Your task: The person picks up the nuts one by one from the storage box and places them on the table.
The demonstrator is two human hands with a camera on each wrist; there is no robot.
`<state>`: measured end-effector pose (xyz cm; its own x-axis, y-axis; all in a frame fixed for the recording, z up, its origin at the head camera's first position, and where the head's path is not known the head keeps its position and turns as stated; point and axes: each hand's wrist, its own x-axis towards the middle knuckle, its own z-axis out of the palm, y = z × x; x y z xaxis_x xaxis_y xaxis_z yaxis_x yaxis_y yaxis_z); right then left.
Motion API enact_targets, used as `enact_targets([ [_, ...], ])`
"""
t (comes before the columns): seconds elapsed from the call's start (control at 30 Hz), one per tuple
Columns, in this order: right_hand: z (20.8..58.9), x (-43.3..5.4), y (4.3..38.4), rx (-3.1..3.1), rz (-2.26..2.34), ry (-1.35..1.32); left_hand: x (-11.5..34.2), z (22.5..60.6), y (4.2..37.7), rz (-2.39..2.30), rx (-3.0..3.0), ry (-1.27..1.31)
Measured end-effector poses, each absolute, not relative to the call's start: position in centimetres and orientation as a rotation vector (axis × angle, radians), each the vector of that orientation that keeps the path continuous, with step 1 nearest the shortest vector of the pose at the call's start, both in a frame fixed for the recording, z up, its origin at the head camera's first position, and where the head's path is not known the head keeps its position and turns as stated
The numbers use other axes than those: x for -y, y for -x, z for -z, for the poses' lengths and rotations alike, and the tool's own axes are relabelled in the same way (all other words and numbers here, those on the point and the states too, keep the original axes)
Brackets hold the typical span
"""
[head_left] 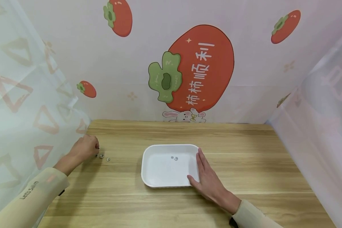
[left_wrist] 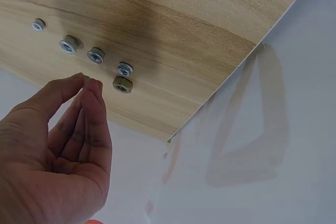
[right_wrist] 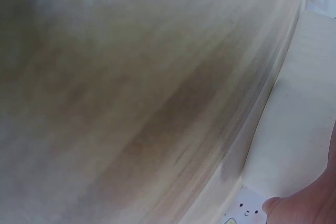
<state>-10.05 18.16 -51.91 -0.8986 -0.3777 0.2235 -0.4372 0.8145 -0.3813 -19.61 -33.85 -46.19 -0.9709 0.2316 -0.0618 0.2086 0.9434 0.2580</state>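
My left hand (head_left: 86,147) is over the left end of the table, thumb and fingertips pinching a small nut (left_wrist: 86,80) that is mostly hidden by the fingers. Beyond those fingertips in the left wrist view lies a loose row of metal nuts: a small nut (left_wrist: 38,24), a larger flanged nut (left_wrist: 69,44), others beside it and a brownish hex nut (left_wrist: 123,84) at one end. My right hand (head_left: 210,183) rests against the right end of a white tray (head_left: 148,183), fingers straight along its side, thumb at the front rim. Two small nuts (head_left: 175,158) lie inside the tray.
The wooden table (head_left: 245,158) reaches to a back curtain (head_left: 125,63) printed with persimmons. Another printed curtain (head_left: 22,104) hangs close beside the left hand, and a pale one (head_left: 325,133) borders the right side.
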Motion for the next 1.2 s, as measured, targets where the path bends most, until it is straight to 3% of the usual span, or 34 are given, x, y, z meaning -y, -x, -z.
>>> enact_targets([
  [1.2,51.95,-18.07,10.00,2.871,-0.656,-0.617,33.95,46.91,19.95,-0.327,-2.978,-0.353],
])
